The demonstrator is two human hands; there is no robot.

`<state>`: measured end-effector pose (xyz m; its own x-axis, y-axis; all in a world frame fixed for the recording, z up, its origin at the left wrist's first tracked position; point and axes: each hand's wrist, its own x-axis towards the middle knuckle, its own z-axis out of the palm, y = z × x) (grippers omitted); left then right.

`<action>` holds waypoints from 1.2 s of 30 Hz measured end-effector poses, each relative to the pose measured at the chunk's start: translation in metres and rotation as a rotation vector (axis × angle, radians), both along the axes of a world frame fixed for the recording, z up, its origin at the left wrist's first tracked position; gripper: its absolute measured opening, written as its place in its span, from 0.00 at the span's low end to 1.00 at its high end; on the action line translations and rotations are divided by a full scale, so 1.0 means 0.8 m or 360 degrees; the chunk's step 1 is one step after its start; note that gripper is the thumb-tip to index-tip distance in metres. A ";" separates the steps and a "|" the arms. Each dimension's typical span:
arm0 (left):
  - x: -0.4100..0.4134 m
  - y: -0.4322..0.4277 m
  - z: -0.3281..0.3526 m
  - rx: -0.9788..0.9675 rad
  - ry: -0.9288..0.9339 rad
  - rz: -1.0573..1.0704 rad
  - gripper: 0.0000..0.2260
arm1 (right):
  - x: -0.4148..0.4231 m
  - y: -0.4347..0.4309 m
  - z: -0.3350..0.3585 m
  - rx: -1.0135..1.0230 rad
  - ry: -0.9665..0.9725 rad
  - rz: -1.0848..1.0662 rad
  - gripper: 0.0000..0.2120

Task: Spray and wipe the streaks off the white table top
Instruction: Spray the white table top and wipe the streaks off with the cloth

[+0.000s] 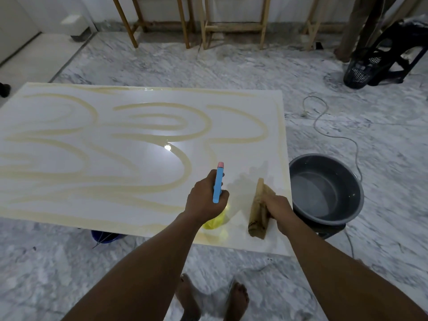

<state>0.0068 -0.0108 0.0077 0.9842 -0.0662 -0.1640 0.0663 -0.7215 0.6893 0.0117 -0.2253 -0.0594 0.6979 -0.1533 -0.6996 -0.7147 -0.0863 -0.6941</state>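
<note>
Left hand [205, 200]: fingers curled round the neck of the spray bottle [217, 184], with its blue head pointing away over the table and its yellow body below the fist. Right hand [276, 209]: fingers closed on a folded brown cloth [258, 212], held on edge over the near right corner; contact with the surface cannot be confirmed. White table top [148, 158]: looping tan streaks [185, 169] across most of its area. Grey basin [324, 188]: holds water and sits on the marble floor [208, 66] just beside the table's right edge
</note>
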 end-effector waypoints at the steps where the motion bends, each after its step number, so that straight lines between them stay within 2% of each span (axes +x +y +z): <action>1: 0.002 0.002 0.002 0.0004 0.0003 0.0007 0.18 | -0.003 -0.006 0.004 0.0259 0.0040 -0.0170 0.15; 3: 0.006 0.005 0.008 -0.0008 0.0003 0.0007 0.18 | -0.009 -0.016 0.013 0.0765 0.0089 -0.0456 0.18; 5: 0.008 0.006 0.014 -0.0029 -0.0019 -0.0022 0.18 | -0.014 -0.026 0.023 0.1062 0.0049 -0.0613 0.24; 10: 0.016 0.003 0.032 0.0007 -0.0081 -0.0132 0.16 | -0.012 -0.029 0.047 0.1445 -0.0187 -0.0783 0.17; 15: 0.022 0.002 0.048 0.0061 -0.0117 -0.0233 0.15 | -0.009 -0.023 0.074 0.1619 -0.0209 -0.0765 0.19; 20: 0.027 0.008 0.060 0.0085 -0.0129 -0.0298 0.16 | -0.008 -0.008 0.094 0.1589 -0.0320 -0.0739 0.12; 27: 0.036 0.022 0.080 0.0103 0.0093 -0.0421 0.21 | 0.000 0.017 0.102 0.1669 -0.0205 -0.0804 0.19; 32: 0.059 0.040 0.093 0.0042 0.0222 -0.0591 0.18 | 0.012 0.023 0.123 0.1454 -0.0163 -0.0633 0.21; 36: 0.080 0.056 0.100 0.0025 0.0202 -0.0612 0.06 | 0.036 0.021 0.144 0.1196 -0.0163 -0.0498 0.25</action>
